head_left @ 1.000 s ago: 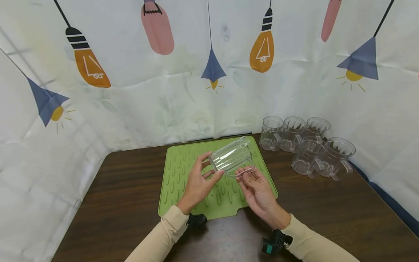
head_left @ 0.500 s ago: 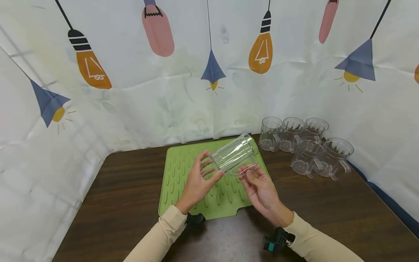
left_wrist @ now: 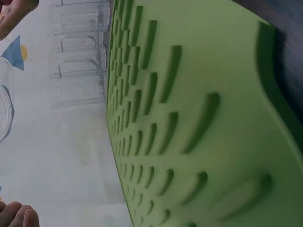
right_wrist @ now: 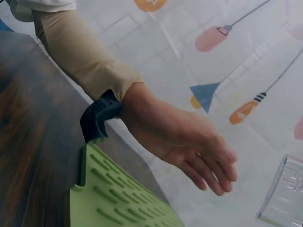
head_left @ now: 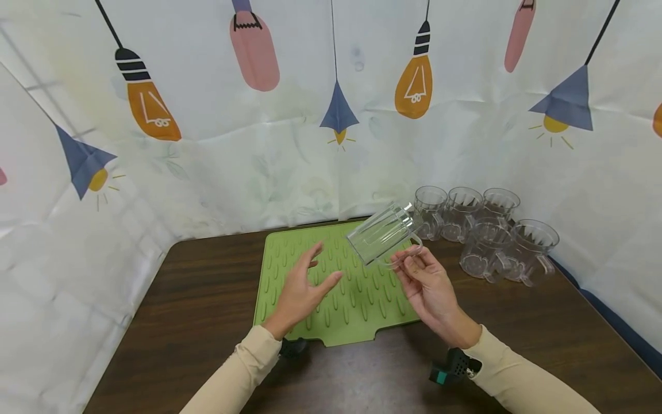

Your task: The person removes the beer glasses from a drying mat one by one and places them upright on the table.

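Note:
A clear mug (head_left: 380, 234) is tilted on its side above the green ridged mat (head_left: 336, 328), its handle toward my right hand (head_left: 431, 287). The fingers and thumb of that hand pinch the handle. My left hand (head_left: 300, 290) is apart from the mug, thumb and fingers spread with nothing between them. In the right wrist view, part of the mug (right_wrist: 286, 189) shows at the right edge, and the left hand (right_wrist: 189, 142) hovers over the mat. A rim of the mug (left_wrist: 5, 113) peeks in at the left edge of the left wrist view.
Several clear mugs (head_left: 532, 247) stand upright in a cluster at the back right of the dark wooden table (head_left: 207, 299). A white curtain (head_left: 289, 161) printed with lamps hangs behind the table and along both sides.
The left hand has let go of the mug and drawn back to the left. The right hand has carried the mug by its handle a little to the right and up.

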Demonstrator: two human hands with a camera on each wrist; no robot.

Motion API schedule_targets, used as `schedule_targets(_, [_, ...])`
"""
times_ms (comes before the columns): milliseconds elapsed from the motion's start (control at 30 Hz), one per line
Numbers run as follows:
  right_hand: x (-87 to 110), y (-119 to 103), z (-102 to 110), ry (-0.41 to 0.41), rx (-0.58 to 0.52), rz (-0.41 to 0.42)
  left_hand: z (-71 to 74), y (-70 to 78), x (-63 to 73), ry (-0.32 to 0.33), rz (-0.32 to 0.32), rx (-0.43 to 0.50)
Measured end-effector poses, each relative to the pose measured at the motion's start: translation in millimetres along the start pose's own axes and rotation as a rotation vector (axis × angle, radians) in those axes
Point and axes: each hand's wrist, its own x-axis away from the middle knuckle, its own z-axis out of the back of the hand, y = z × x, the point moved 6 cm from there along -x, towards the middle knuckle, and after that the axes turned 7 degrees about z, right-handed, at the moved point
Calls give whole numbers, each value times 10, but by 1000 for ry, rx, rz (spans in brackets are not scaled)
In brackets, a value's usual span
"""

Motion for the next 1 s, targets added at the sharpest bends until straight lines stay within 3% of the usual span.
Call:
schedule_targets(167, [-47,-118,15,-27,54,25,87,-48,28,-1,10,-101])
schedule_targets(333, [-78,-227,68,-43,96,41,179,-84,54,-6,-29,-229])
schedule_targets(467, [-93,-311,135,-47,145,45,241,-126,76,-27,-55,-288])
schedule_targets(733, [-110,-456,264,-78,216,68,351,-255,154,-70,-49,-365])
schedule_targets(1000, [-114,-575,430,-70,400,90,433,-421,230,-77,-31,-475])
